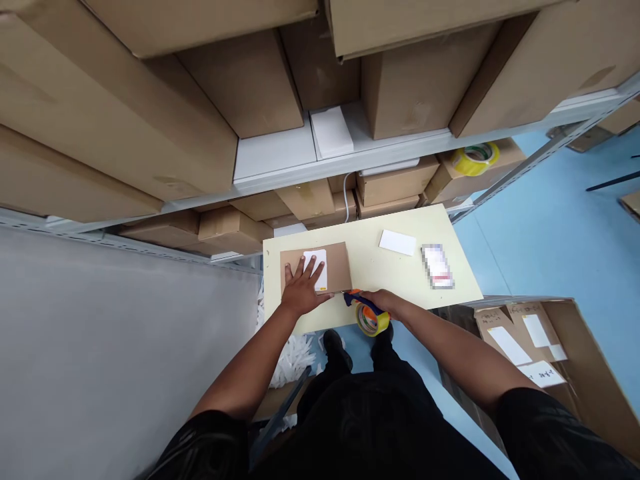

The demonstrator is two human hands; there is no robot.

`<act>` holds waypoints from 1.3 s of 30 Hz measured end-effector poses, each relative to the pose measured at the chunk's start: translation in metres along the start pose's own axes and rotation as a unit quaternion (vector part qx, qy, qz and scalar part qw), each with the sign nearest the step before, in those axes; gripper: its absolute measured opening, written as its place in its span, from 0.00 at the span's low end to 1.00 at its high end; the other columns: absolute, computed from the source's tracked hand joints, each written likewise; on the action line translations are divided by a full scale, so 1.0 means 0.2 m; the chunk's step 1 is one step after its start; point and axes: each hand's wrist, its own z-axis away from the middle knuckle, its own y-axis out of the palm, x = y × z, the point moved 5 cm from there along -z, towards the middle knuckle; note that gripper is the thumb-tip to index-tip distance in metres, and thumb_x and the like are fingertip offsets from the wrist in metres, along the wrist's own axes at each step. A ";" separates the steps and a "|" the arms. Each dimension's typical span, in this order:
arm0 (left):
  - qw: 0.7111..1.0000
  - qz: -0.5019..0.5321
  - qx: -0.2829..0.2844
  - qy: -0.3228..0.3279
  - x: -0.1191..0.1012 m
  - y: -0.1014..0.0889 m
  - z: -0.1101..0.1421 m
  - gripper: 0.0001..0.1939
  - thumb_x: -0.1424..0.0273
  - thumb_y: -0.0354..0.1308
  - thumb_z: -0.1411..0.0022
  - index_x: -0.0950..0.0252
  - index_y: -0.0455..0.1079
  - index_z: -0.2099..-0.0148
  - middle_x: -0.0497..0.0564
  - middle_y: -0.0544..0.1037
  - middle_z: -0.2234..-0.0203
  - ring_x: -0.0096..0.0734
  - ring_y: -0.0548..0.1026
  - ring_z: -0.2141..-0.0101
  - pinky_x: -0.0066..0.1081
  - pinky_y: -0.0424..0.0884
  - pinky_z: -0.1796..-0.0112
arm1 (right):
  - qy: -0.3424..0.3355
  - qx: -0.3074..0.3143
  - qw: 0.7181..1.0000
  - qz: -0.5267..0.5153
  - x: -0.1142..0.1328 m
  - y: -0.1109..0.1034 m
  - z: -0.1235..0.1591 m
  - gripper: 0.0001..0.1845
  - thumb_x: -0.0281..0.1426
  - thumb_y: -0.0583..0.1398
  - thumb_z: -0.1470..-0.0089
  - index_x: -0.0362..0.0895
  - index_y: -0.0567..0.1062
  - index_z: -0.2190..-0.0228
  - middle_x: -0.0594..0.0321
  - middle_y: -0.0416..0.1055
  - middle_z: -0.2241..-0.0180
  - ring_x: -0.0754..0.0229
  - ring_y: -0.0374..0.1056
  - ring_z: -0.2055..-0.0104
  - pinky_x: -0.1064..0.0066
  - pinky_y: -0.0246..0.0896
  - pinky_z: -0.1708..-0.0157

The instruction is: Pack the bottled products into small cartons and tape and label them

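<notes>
A flat brown cardboard box lies at the left of the pale yellow table. On its top is a white label, partly covered by my left hand, which presses flat with fingers spread. My right hand grips a tape dispenser in blue and orange, loaded with a roll of yellowish tape. The dispenser's head is at the box's near right corner; whether tape is stuck there I cannot tell.
A white paper slip and a blurred-out phone-like item lie on the table. Shelves full of cardboard boxes rise behind, with a tape roll at right. A large open carton stands right; shredded white paper lies below left.
</notes>
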 end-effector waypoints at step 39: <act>0.996 0.041 -0.071 0.016 -0.05 -0.01 0.02 0.45 0.44 0.60 0.37 0.59 0.58 0.25 0.60 0.55 0.26 0.58 0.46 0.26 0.64 0.34 0.31 | -0.280 -0.314 0.825 0.377 -0.13 -0.34 0.28 0.16 0.44 0.61 0.39 0.44 0.80 0.65 0.44 0.78 0.60 0.39 0.71 0.49 0.55 0.58 0.48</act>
